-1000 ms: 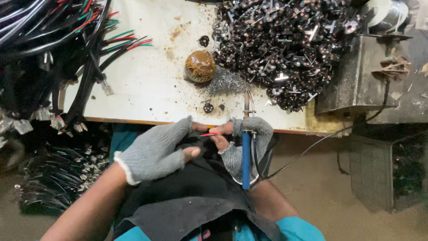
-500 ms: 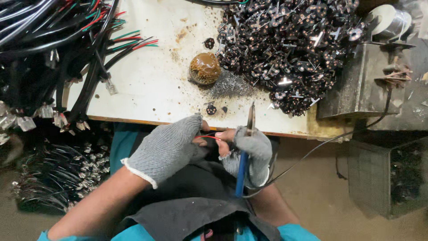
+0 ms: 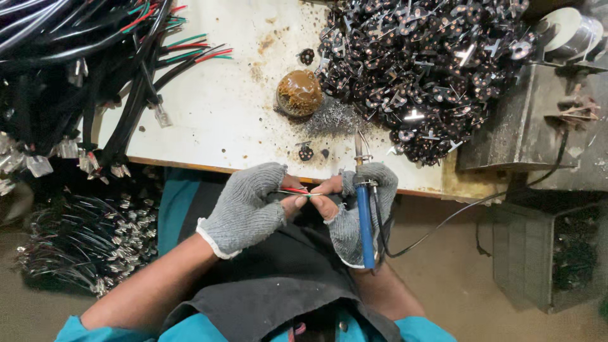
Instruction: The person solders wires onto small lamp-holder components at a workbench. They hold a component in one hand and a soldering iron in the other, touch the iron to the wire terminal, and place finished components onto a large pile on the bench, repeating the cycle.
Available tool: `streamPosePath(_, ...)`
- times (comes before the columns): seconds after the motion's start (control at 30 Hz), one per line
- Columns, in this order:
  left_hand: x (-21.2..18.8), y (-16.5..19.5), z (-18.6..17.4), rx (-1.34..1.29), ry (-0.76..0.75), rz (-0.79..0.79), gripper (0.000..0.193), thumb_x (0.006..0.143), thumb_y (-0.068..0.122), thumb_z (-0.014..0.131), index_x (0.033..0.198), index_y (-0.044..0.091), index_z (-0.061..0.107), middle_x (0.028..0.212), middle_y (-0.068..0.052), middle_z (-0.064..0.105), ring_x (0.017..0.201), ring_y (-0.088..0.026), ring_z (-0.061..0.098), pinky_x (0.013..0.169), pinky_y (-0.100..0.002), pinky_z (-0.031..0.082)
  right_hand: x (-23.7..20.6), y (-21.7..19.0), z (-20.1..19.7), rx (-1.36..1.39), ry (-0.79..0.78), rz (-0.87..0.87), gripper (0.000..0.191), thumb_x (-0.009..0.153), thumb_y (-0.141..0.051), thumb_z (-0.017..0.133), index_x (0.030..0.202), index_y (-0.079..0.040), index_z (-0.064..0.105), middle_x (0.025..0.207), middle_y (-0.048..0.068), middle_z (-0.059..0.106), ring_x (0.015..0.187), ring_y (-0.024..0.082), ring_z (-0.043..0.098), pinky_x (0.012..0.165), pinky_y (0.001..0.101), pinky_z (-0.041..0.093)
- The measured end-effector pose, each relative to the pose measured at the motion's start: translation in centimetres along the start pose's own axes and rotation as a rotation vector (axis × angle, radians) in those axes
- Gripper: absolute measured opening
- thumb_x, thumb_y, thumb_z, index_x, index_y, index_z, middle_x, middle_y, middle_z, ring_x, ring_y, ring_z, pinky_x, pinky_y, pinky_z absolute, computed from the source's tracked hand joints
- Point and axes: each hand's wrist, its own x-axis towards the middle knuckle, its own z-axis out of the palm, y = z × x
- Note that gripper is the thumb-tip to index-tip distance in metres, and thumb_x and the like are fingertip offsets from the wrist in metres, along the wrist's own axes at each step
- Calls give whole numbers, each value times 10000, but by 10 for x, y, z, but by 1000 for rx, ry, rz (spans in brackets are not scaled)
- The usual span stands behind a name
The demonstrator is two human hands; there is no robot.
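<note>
Gloved left hand [image 3: 244, 206] pinches thin red-green wires [image 3: 297, 192] with right hand [image 3: 354, 212] fingertips at near table [image 3: 209, 114] edge, right also clenching blue soldering iron [image 3: 364, 218], black parts pile [image 3: 424, 69] far right.

Both hands were covered by grey knitted cloth gloves with cut-off fingertips, the left hand [image 3: 247, 209] and the right hand [image 3: 361, 209] alike, the weave coarse and matt. A soldering iron [image 3: 364, 221] with a smooth, glossy blue plastic handle and a dull metal tip was seen. Thin wires [image 3: 294, 191] were coated in shiny red and green plastic. The tabletop [image 3: 215, 114] was finished in white, stained and scuffed, with a bare wooden edge. A heap of small parts [image 3: 430, 69] looked like dark plastic set with bright metal. The cable bundle [image 3: 76, 76] was sheathed in glossy black plastic. A brown, crusted lump [image 3: 299, 92] appeared rough.
</note>
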Motion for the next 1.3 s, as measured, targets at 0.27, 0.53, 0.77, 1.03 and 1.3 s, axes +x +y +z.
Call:
streamPosePath(0.27,4,-6,-1,78,74,178,164,794,167,813,915,73,754,781,-66,679,706,-164,680,628,-309,532,2,6,2,-46,-8,20,293,910,-90,821,1060,-53,573,909,94,749,848,182,718,818,306,575)
streamPosePath(0.53,9,-11,0,388,275,487,176,687,141,821,839,137,732,726,-75,572,683,-287,617,592,-402,479,0,20,9,-88,87,-92,633,904,-72,827,1283,-64,321,939,52,717,863,138,676,840,275,539)
streamPosePath(0.77,40,3,-27,465,446,493,132,768,145,815,850,116,716,737,-98,559,667,-284,607,602,-395,471,39,15,-2,-363,113,-313,559,881,-45,861,1203,-75,405,946,61,681,893,172,653,930,351,485)
streamPosePath(1.03,87,-17,-41,453,477,298,198,819,220,841,864,80,709,686,-92,586,621,-261,605,603,-399,482,64,26,5,-585,99,-274,165,842,-131,866,907,-119,715,843,47,717,808,235,711,773,344,551)
streamPosePath(1.3,89,-13,-39,525,488,334,192,856,222,826,877,81,697,758,-94,601,680,-278,625,646,-397,502,70,18,8,-572,81,-218,136,824,-122,868,848,-87,739,804,71,707,765,260,705,721,355,545)
